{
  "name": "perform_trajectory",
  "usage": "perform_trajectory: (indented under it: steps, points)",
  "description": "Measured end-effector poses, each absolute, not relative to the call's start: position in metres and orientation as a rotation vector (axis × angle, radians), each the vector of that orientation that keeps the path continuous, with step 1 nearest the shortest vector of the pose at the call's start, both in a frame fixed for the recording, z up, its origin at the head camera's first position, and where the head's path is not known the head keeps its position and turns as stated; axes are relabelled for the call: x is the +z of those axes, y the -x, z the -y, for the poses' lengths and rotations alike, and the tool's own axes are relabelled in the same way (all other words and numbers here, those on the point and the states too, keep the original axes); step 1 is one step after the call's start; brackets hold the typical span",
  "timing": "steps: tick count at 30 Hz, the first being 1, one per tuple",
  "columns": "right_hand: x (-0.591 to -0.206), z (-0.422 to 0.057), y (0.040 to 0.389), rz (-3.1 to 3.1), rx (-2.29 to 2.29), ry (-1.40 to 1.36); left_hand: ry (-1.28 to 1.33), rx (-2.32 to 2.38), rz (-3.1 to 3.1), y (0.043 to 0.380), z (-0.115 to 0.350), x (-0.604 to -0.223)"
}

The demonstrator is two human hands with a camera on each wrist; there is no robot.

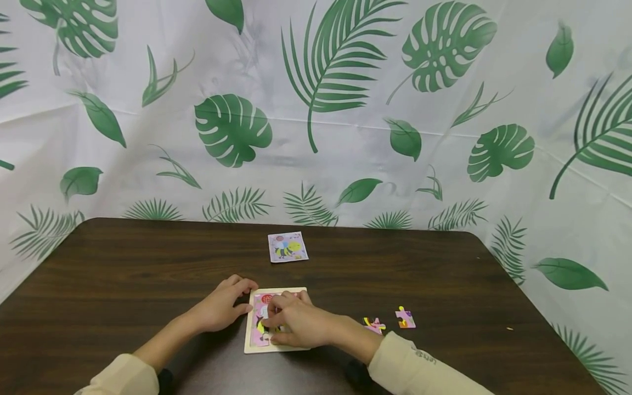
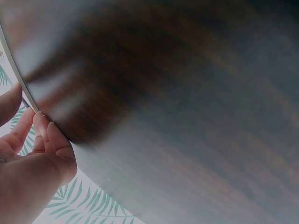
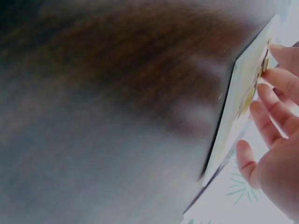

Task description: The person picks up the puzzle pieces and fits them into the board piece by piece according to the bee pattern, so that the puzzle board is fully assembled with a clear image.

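A square jigsaw puzzle tray [image 1: 249, 349] with a pale rim lies on the table in the head view, pink and yellow bee pieces inside it. My left hand [image 1: 221, 305] holds the tray by its far left corner, thumb on the left edge and fingertips at the corner. Over the tray, my right hand [image 1: 301, 323] pinches a puzzle piece [image 3: 266, 60] between thumb and index finger, low against the picture. That hand hides much of the puzzle. Two loose pieces lie to the right: a pink and yellow piece [image 1: 375, 325] and a pink piece with a yellow knob [image 1: 405, 318].
A square bee picture card [image 1: 288, 247] lies beyond the tray on the dark wooden table [image 1: 163, 258]. Behind the table hangs a white cloth [image 1: 345, 164] printed with green leaves. A small light speck [image 1: 509, 328] lies toward the right table edge.
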State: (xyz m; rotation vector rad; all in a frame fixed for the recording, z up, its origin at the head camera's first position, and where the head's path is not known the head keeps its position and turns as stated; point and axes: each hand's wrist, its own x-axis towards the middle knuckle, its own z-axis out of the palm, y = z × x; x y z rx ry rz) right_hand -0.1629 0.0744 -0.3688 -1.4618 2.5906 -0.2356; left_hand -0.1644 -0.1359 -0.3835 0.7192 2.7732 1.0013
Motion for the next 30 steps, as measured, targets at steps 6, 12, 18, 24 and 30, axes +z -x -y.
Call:
perform_trajectory:
  steps: [6,12,18,24,30]
  points:
    - [-0.3682,-0.0725,0.1641,-2.600,-0.227,1.450,-0.731,1.002,-2.769,0.1652,0.1368,-0.3841]
    - [-0.3684,-0.0707,0.1657,-2.583,-0.233,1.442,-0.731,0.998,-2.778,0.1669,0.1371,-0.3844]
    - [-0.3662,-0.0708,0.1663,-2.571,-0.215,1.440,-0.743,0.983,-2.786,0.1679,0.1373,-0.3830]
    - [-0.3641,-0.0710,0.1663,-2.569,-0.190,1.433,-0.740,0.981,-2.780,0.1676,0.1373,-0.3803]
    - [-0.3636,-0.0728,0.1662,-2.545,-0.262,1.404,-0.716,0.988,-2.763,0.1665,0.1371,-0.3805]
